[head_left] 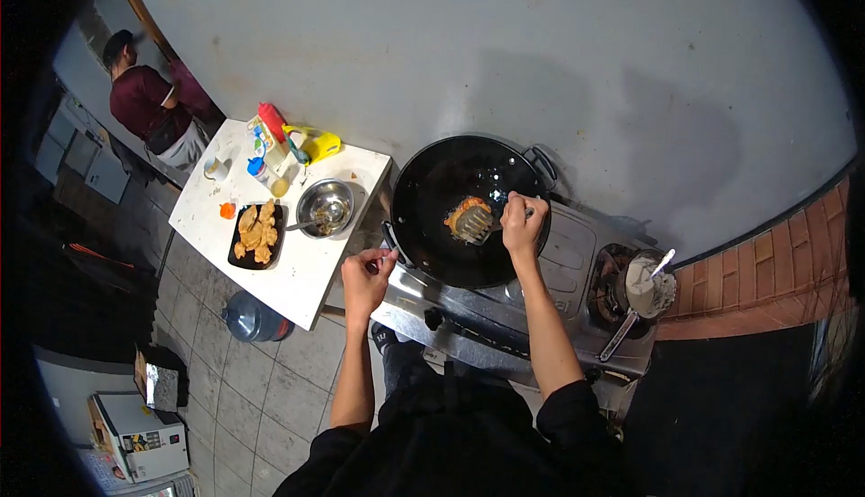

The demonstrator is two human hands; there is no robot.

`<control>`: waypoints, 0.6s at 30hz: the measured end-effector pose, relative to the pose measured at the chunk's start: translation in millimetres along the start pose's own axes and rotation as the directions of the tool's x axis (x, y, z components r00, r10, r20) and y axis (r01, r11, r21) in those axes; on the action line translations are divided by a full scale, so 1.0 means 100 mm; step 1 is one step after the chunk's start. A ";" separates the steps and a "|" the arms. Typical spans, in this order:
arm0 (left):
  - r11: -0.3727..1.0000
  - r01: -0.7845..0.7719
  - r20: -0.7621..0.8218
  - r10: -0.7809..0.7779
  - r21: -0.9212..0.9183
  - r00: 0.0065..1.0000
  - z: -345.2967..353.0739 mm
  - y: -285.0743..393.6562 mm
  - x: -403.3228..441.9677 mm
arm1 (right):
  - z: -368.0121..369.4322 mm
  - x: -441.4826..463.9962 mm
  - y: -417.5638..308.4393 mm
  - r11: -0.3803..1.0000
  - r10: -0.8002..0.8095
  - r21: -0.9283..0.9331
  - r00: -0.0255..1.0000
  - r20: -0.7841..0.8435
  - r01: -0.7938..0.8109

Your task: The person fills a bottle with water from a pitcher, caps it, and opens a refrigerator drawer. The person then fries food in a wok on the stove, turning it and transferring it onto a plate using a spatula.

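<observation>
A large black wok (432,182) stands on the steel gas stove (559,263). In it lies a browned, orange-coloured piece of fried food (467,206). My right hand (524,222) is closed round the handle of a slotted metal turner (474,225), whose head rests against that piece. On the wok's left side, my left hand (368,279) has its fingers curled at the lower end of the black side handle (388,234); their exact grip is partly hidden.
A white table (306,281) at left bears a black tray (232,258) of fried pieces, a steel bowl (326,209) with a utensil, and several bottles. A pan of whitish mixture (651,290) stands on the right burner. A water jug (255,319) lies on the floor; a person (144,96) stands far left.
</observation>
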State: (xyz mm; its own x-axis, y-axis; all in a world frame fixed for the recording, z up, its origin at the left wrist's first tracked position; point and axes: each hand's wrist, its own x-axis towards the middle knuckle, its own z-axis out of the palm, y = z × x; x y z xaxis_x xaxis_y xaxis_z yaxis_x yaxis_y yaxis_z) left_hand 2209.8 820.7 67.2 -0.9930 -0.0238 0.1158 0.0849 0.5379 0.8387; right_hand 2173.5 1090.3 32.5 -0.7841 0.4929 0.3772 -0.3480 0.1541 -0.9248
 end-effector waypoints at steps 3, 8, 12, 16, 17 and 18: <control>1.000 -0.031 -0.022 0.031 -0.005 0.999 0.02 -0.02 0.01 | 0.06 0.04 0.01 0.992 -0.051 -0.114 0.998 0.021 0.053; 0.999 -0.031 -0.029 0.030 -0.019 0.999 0.01 -0.01 0.01 | 0.09 0.06 -0.04 0.985 -0.063 -0.162 0.998 -0.013 0.060; 1.000 -0.023 -0.032 0.023 -0.010 0.999 0.02 0.01 0.01 | 0.07 -0.02 -0.32 0.988 -0.107 -0.098 0.986 0.125 0.119; 0.997 0.063 0.014 -0.064 0.033 0.998 -0.05 0.15 -0.01 | 0.07 -0.03 -0.48 0.966 -0.213 -0.102 0.957 0.199 0.236; 0.997 0.068 0.009 -0.068 0.034 0.998 -0.05 0.14 -0.01 | 0.09 -0.03 -0.56 0.963 -0.231 -0.082 0.945 0.233 0.256; 0.997 0.067 0.010 -0.067 0.027 0.998 -0.05 0.12 -0.02 | 0.10 -0.03 -0.62 0.960 -0.248 -0.063 0.932 0.263 0.273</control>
State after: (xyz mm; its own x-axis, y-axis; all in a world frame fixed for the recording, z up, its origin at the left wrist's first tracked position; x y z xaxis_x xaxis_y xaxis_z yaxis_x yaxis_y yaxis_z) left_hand 2213.0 823.1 79.8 -0.9972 -0.0513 0.0540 0.0162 0.5580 0.8297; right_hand 2192.5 1070.7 88.7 -0.7800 0.1960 0.5943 -0.5157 0.3365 -0.7879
